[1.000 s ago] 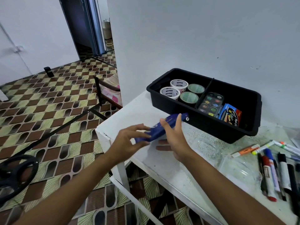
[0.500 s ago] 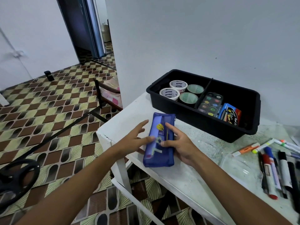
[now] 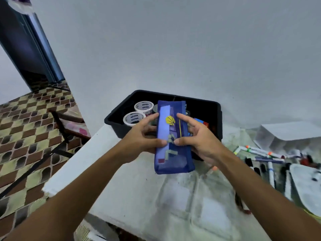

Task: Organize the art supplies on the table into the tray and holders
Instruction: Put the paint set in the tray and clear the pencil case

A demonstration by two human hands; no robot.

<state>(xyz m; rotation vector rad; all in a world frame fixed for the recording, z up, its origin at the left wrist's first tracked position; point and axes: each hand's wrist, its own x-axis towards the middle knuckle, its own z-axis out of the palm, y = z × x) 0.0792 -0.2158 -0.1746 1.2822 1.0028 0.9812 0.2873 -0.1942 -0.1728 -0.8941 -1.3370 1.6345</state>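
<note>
A blue pouch (image 3: pixel 173 138) is held above the table (image 3: pixel 121 188) by both hands, the left hand (image 3: pixel 140 140) and right hand (image 3: pixel 198 140) pinching its sides with curled fingers. The black tray (image 3: pixel 205 108) lies at 12 o'clock behind it; markers (image 3: pixel 260 153) are scattered at 3 o'clock.

Two white tape rolls with black print (image 3: pixel 139 112) lie in one black plastic tray (image 3: pixel 219 119). One blue mesh pencil pouch (image 3: pixel 173 153) is there. The scattered markers (image 3: pixel 260 153) are too blurred to count.
</note>
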